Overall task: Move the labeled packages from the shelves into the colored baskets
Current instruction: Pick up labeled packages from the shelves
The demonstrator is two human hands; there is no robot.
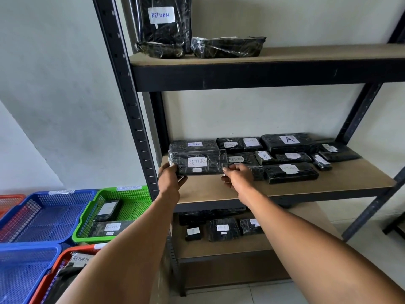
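Observation:
A black wrapped package labelled RETURN [198, 161] sits at the left front of the middle shelf [306, 185]. My left hand [171, 179] grips its left end and my right hand [237, 176] grips its right end. Behind and right of it lie several more black packages, one marked A [287, 141], others marked RETURN [290, 171]. On the floor at left stands a green basket [122, 196] holding two packages, with blue baskets [46, 213] and an orange basket [59, 266] nearby.
The top shelf [285, 53] carries a tall upright RETURN package [164, 20] and two flat ones. The bottom shelf [241, 246] holds several small packages. A black metal upright [125, 95] stands between the shelves and the baskets.

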